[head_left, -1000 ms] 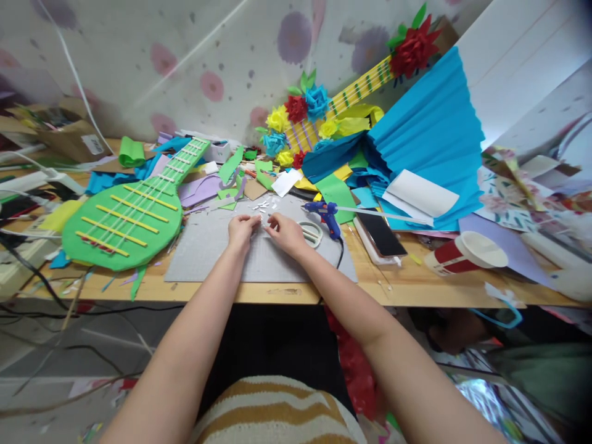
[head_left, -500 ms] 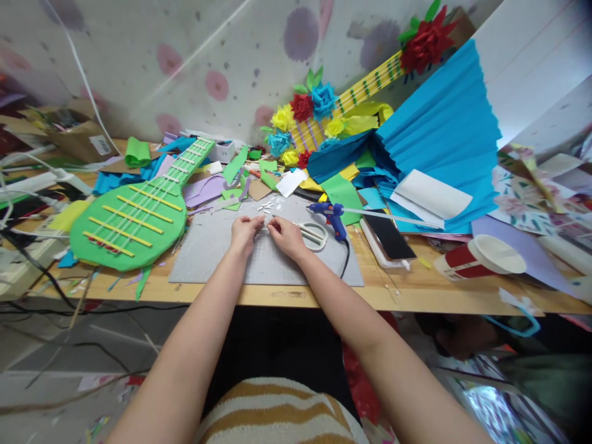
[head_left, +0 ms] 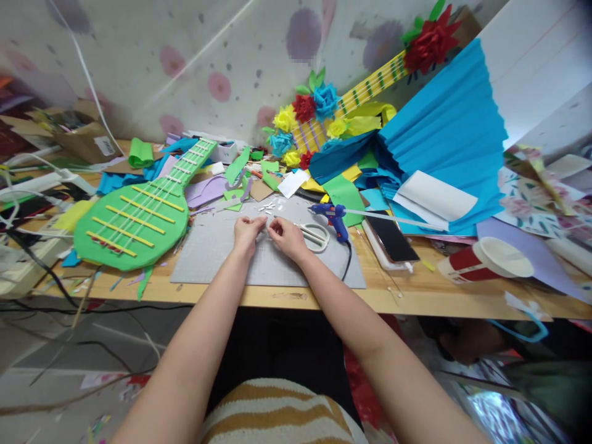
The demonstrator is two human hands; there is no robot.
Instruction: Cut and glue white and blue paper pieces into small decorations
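Note:
My left hand (head_left: 248, 234) and my right hand (head_left: 285, 236) hover close together over a grey cutting mat (head_left: 203, 259). Each has its fingertips pinched, and whatever lies between them is too small to make out. Just beyond the fingers lie several short white pieces (head_left: 265, 208). Scissors with pale handles (head_left: 319, 238) rest right of my right hand, partly hidden by it. A blue glue gun (head_left: 333, 221) with a long clear glue stick lies at the mat's right side. To the left is a green paper lute (head_left: 134, 222) with yellow bars and white strings.
A phone (head_left: 392, 237) lies on a white block to the right, near a red-and-white paper cup (head_left: 485, 260). Paper scraps and a yellow instrument with paper flowers (head_left: 305, 111) fill the back, beside blue crepe paper (head_left: 453, 142). A cardboard box (head_left: 76, 139) stands far left.
The view has shifted slightly, so everything appears a little further right. My right hand's fingers have turned a little; both hands stay close together over the mat.

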